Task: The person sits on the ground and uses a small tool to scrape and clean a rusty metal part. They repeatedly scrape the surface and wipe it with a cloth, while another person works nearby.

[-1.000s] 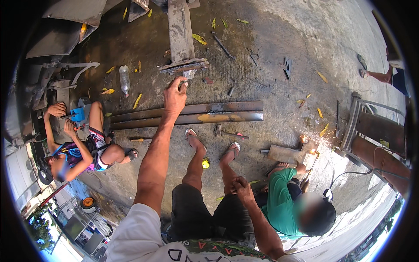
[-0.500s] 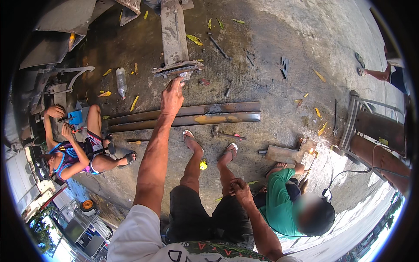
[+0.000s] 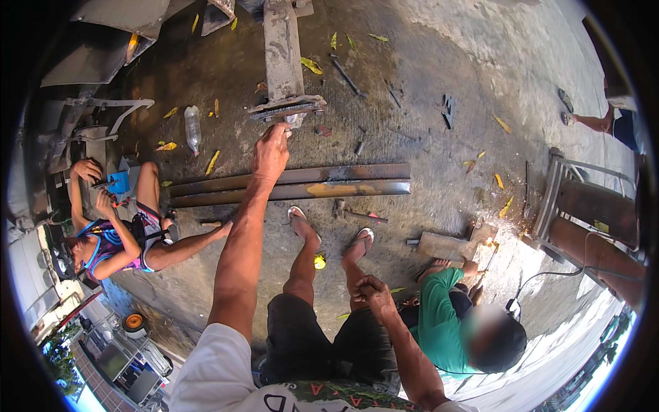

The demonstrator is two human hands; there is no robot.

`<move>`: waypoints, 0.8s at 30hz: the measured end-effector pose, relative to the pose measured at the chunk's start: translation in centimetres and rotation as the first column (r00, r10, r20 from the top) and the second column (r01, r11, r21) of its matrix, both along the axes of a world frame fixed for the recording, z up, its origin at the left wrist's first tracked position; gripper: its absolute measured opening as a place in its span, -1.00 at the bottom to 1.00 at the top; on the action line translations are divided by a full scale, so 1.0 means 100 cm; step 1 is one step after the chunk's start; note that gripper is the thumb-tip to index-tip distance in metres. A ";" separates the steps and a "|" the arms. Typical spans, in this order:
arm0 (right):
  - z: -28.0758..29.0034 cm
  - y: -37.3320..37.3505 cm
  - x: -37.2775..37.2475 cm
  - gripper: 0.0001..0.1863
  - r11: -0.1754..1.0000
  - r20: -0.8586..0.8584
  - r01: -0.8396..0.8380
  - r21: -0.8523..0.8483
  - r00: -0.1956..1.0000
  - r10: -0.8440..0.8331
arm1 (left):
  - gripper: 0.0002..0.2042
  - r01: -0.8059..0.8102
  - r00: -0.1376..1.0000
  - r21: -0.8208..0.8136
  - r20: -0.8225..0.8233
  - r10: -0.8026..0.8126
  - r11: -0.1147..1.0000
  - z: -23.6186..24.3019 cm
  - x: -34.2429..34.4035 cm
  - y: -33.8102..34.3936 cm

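My left arm reaches far forward, and my left hand (image 3: pixel 271 152) is closed at the end plate (image 3: pixel 288 108) of a grey steel beam (image 3: pixel 282 58). At its fingertips shows a small pale piece (image 3: pixel 294 121), too small to name. My right hand (image 3: pixel 373 291) hangs low beside my right knee, its fingers curled; whether anything is in them is hidden. Between my left hand and my feet, two long rusty steel bars (image 3: pixel 357 187) lie side by side on the concrete. A hammer (image 3: pixel 360 213) rests just ahead of my sandalled feet.
At right, a crouching person in a green shirt (image 3: pixel 439 319) works at a sparking metal piece (image 3: pixel 443 248). Another person (image 3: pixel 120 240) sits at left with a blue tool (image 3: pixel 119 182). A plastic bottle (image 3: pixel 192 129), a yellow tape measure (image 3: pixel 320 261) and a metal frame (image 3: pixel 559 182) stand or lie around.
The seated person at left has stretched a leg out toward my left forearm. My right hand has risen slightly. My left hand stays at the plate, its fingers still closed.
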State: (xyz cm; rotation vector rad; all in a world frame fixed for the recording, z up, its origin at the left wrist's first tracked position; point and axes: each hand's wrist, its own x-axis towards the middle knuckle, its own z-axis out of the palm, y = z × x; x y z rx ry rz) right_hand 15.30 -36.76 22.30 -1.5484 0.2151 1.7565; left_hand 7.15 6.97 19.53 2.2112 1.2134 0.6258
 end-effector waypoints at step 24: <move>-0.029 0.380 0.028 -0.66 0.921 -0.034 0.107 0.374 0.994 -0.102 | -0.84 0.064 0.815 -0.647 0.473 0.334 0.760 -0.014 0.001 0.004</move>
